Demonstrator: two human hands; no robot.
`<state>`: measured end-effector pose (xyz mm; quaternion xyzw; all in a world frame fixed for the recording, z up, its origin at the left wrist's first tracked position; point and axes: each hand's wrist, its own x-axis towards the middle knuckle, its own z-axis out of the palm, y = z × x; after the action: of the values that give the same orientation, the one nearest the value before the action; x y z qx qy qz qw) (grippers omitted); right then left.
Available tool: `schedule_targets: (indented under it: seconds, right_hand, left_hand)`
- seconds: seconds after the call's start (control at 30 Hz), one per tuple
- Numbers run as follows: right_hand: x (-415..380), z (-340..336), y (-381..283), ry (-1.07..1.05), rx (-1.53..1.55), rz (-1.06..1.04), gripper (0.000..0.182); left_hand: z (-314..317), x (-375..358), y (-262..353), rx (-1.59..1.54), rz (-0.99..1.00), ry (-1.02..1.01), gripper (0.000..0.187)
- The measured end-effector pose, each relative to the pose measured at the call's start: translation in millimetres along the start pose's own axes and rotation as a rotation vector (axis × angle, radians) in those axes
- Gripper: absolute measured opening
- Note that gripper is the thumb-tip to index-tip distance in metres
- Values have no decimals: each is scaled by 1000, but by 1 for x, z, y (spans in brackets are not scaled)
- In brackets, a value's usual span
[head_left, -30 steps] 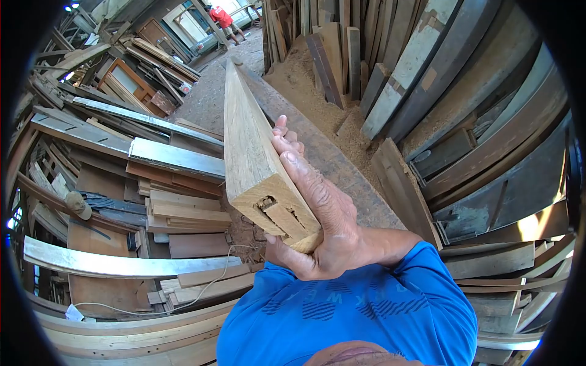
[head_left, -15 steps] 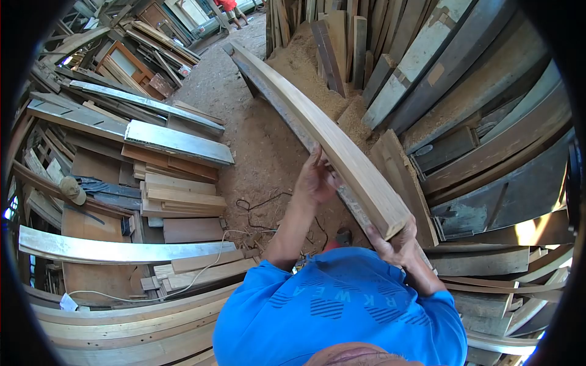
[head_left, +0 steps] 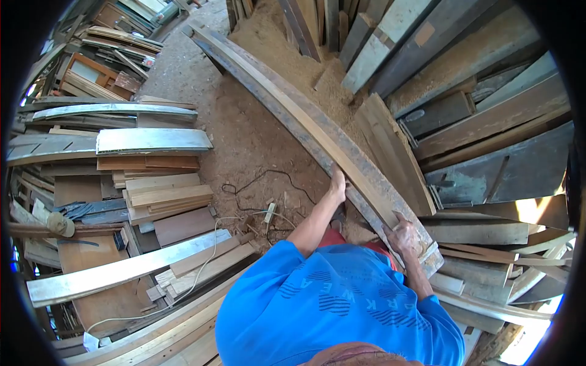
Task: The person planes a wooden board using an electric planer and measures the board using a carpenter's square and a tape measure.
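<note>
Blue fabric of the shirt fills the lower centre of the frame. Just beyond it, the right hand, fingers bent, rests at the near end of a pale wooden beam. The left hand is against the beam's side farther up; how firmly either one grasps cannot be told. The beam lies lengthwise on a worn, stained bench, running diagonally from right of centre to the upper left. A dark cord loops over the dirt floor left of the bench. Stacked boards sit at left, sawdust lies at upper centre, and a brown framed panel leans in the upper left.
</note>
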<state>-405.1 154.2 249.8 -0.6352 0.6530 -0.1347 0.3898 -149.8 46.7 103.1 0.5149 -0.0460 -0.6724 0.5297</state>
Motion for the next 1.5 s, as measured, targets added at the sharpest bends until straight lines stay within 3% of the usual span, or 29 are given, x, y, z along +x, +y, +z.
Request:
schedule_targets:
  seconds: [0.07, 0.1, 0.17, 0.37, 0.53, 0.63, 0.67, 0.73, 0.83, 0.93, 0.97, 1.03, 1.1, 1.2, 1.3, 1.33, 1.4, 1.43, 1.47, 1.5]
  right_hand:
    - [20, 38, 35, -19, -106, 81, 58]
    - [28, 65, 60, 31, -142, 66, 59]
    - [42, 106, 103, 128, -218, 25, 62]
    - [45, 100, 95, 22, -170, 137, 59]
    - [34, 118, 88, 110, -98, 300, 57]
    - [47, 107, 82, 67, -164, 250, 59]
    - [55, 103, 70, 41, -179, 233, 60]
    - [56, 85, 49, -16, -225, 233, 63]
    - [72, 103, 73, -107, -282, 182, 61]
    - [72, 101, 92, -174, -293, 76, 63]
    - [66, 98, 97, -146, -305, 56, 62]
    - [52, 98, 105, -91, -321, 2, 60]
    - [33, 96, 123, -31, -322, -28, 60]
    - [27, 79, 119, -149, -291, 152, 60]
    - [39, 83, 115, -138, -274, 138, 54]
    - [41, 87, 115, -127, -261, 138, 51]
    - [63, 108, 122, -234, -457, -64, 38]
    - [73, 127, 124, -259, -480, 9, 36]
    - [85, 149, 132, -201, -480, 73, 30]
    - [92, 117, 77, -187, -385, 206, 27]
  left_hand:
    - [-12, 25, -9, 93, 60, -44, 97]
    - [-8, 9, 5, 327, -101, 91, 103]
    - [-10, 13, 4, 480, -143, 72, 103]
    - [-28, 50, -6, 675, -33, 7, 92]
    - [-32, 40, 7, 679, -178, -65, 92]
    - [-15, 32, 31, 714, -81, 9, 88]
    - [-35, 66, 16, 645, 177, 12, 79]
    - [-30, 87, 28, 539, 330, 170, 74]
    - [-26, 119, 38, 568, 256, 396, 88]
    - [-19, 132, 15, 537, 433, 569, 85]
    - [9, 95, 34, 500, 295, 567, 82]
    - [-9, 104, 7, 625, 285, 526, 80]
    - [15, 69, 0, 594, 284, 546, 83]
    - [-2, 91, -46, 529, 317, 524, 97]
    - [-25, 126, -62, 473, 239, 474, 100]
    - [-21, 123, -48, 463, 279, 479, 97]
    - [-3, 102, 10, 545, 178, 454, 84]
    - [-14, 122, 11, 481, 159, 468, 72]
    - [26, 80, 53, 242, 156, 533, 67]
    - [34, 84, 73, 437, 6, 560, 62]
